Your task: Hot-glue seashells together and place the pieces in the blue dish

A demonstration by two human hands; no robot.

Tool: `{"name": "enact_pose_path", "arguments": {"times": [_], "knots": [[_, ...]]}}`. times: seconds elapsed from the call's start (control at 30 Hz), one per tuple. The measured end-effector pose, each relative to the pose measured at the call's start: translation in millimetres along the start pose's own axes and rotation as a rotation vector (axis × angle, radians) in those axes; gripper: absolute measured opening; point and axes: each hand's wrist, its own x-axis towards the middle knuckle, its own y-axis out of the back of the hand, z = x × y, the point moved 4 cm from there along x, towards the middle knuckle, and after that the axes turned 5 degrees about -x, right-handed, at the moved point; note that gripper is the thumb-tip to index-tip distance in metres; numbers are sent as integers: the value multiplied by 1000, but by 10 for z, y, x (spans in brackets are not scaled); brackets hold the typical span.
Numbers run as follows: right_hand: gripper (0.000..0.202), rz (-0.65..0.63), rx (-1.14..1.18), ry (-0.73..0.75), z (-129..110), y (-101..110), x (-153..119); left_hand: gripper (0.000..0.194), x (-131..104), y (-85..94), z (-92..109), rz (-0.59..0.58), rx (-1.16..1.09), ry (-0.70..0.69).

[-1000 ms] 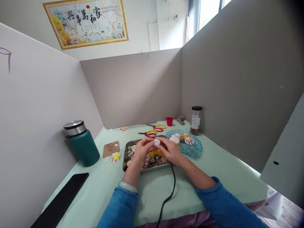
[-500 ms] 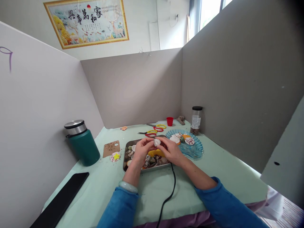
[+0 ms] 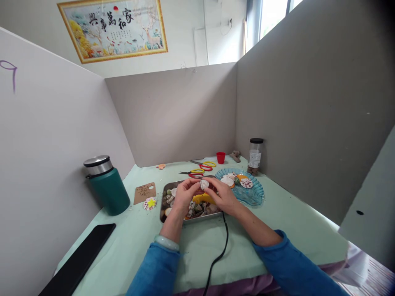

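Note:
A small white shell-like piece [image 3: 204, 184] is pinched between the fingertips of both hands. My left hand [image 3: 184, 195] holds its left side, and my right hand [image 3: 224, 197] has its right side. Below them lies a metal tray [image 3: 197, 220] full of shells and small pieces. A yellow tool [image 3: 203, 199] rests over the tray, partly hidden by my right hand, and a black cord [image 3: 222, 250] runs from near it toward the front edge.
Right of the tray is a blue plate [image 3: 253, 199] with round pieces; behind it stand a jar [image 3: 255, 158] and a red cup [image 3: 220, 158]. Scissors [image 3: 195, 172] lie behind the tray. A green bottle [image 3: 110, 191], brown card [image 3: 141, 196] and black slab [image 3: 83, 257] are left.

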Motion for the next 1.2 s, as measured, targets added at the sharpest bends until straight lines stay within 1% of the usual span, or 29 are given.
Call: {"name": "enact_pose_path", "arguments": {"times": [0.43,0.83,1.2], "knots": [[30,-2,8,-10,-27,17,2,29,9,3,2,7,5,1],[31,-2,1,-1,-22,16,4,28,-18,-19,32,-6,17,-16],[31,-7,8,3,-25,22,3,26,-4,-3,8,-31,17,-25]]}}
